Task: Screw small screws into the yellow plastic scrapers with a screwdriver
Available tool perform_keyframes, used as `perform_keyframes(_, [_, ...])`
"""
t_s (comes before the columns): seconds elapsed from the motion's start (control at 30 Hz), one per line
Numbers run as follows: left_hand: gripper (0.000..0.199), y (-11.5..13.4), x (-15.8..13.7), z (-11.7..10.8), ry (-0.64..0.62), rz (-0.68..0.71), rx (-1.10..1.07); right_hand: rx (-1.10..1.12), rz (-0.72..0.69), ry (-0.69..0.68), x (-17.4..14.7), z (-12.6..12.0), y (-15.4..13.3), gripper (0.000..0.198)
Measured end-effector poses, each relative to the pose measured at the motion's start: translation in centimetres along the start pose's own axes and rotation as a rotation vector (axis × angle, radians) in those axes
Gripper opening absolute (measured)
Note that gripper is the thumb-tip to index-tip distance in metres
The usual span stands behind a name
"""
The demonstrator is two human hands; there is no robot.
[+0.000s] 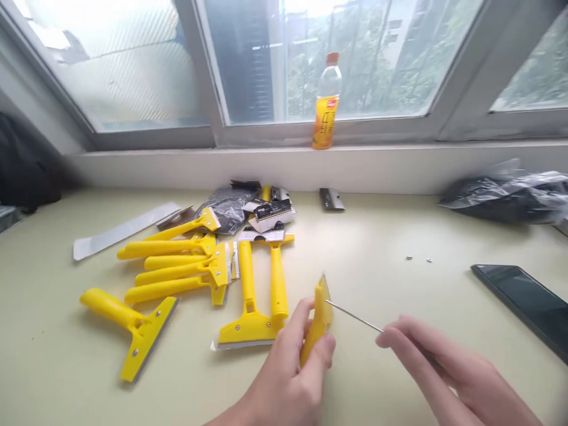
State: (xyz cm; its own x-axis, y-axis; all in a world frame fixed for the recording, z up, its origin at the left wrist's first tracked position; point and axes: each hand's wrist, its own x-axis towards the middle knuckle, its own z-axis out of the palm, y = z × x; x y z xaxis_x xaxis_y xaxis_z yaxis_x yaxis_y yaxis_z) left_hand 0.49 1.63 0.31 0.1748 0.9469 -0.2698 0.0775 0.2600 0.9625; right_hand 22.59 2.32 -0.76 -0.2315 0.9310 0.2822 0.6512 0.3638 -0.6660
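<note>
the left hand [295, 374] grips a yellow scraper part [315, 326] in front of the person, thumb on the near side and fingers on the other, holding it upright and slightly tilted above the worktop [377, 236]. the right hand [477, 373] has its fingers closed round the near end of a thin metal shaft [355, 317]; whatever handle it has is hidden in the grip. the shaft slants up to the left and its tip meets the upper portion of the held part, though i cannot tell whether it sits in a hole or a screw.

just left of the left hand, two yellow scrapers [249, 325] lie side by side, heads at opposite ends. further left is a stack of yellow scrapers [173, 270], handles pointing left, with a single scraper [142, 340] lying apart, nearer the person. behind them are black-and-white packaging [274, 213] and a dark plastic bag [222, 210]. beyond the right hand, two small metal pieces [409, 258] lie near each other, and a phone [523, 302] rests at the right.
</note>
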Motion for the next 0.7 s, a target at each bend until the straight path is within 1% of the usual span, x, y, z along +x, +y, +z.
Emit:
perform_keyframes(0.03, [0.054,0.2,-0.1,0.2,-0.024,-0.042,-0.056,-0.002,-0.032,0.002,0.1,-0.1,-0.2,0.018])
perform_keyframes(0.1, [0.058,0.6,-0.4,0.8,-0.018,-0.111,-0.120,-0.013,-0.145,0.122,0.0,-0.3,-0.1,0.008])
perform_keyframes(0.13, [0.061,0.7,-0.6,1.1,0.000,-0.136,-0.130,-0.038,-0.236,0.194,0.0,-0.4,0.0,0.005])
perform_keyframes(0.2, [0.066,1.0,-0.9,1.6,0.033,-0.163,-0.114,-0.124,-0.455,0.298,-0.1,-0.6,0.3,0.024])
perform_keyframes(0.23, [0.067,1.0,-0.9,1.7,0.044,-0.164,-0.094,-0.155,-0.532,0.320,-0.1,-0.6,0.3,0.033])
perform_keyframes(0.27, [0.068,1.1,-1.0,1.8,0.050,-0.157,-0.071,-0.162,-0.559,0.316,-0.1,-0.6,0.4,0.037])
perform_keyframes(0.3, [0.068,1.2,-1.0,1.8,0.050,-0.144,-0.048,-0.146,-0.535,0.302,-0.2,-0.4,0.3,0.035])
perform_keyframes(0.33, [0.067,1.3,-0.9,1.8,0.045,-0.129,-0.025,-0.112,-0.476,0.289,-0.2,-0.2,0.2,0.029])
perform_keyframes(0.4, [0.067,1.4,-0.9,1.8,0.037,-0.103,0.008,-0.020,-0.317,0.240,-0.3,0.2,-0.2,0.010])
perform_keyframes(0.43, [0.067,1.5,-0.9,1.8,0.038,-0.091,0.020,0.021,-0.244,0.217,-0.3,0.5,-0.4,0.010])
perform_keyframes(0.5, [0.063,1.7,-1.0,1.8,0.040,-0.066,0.042,0.097,-0.132,0.179,-0.1,0.7,-0.8,0.032])
perform_keyframes(0.57, [0.057,1.8,-1.1,1.9,0.032,-0.047,0.059,0.183,-0.062,0.156,0.1,0.7,-1.1,0.045])
perform_keyframes(0.63, [0.051,1.8,-1.2,1.9,0.020,-0.035,0.080,0.259,-0.036,0.162,0.3,0.5,-1.2,0.043])
perform_keyframes(0.7, [0.048,1.7,-1.2,1.8,0.016,-0.025,0.096,0.318,-0.046,0.196,0.5,0.2,-1.1,0.033])
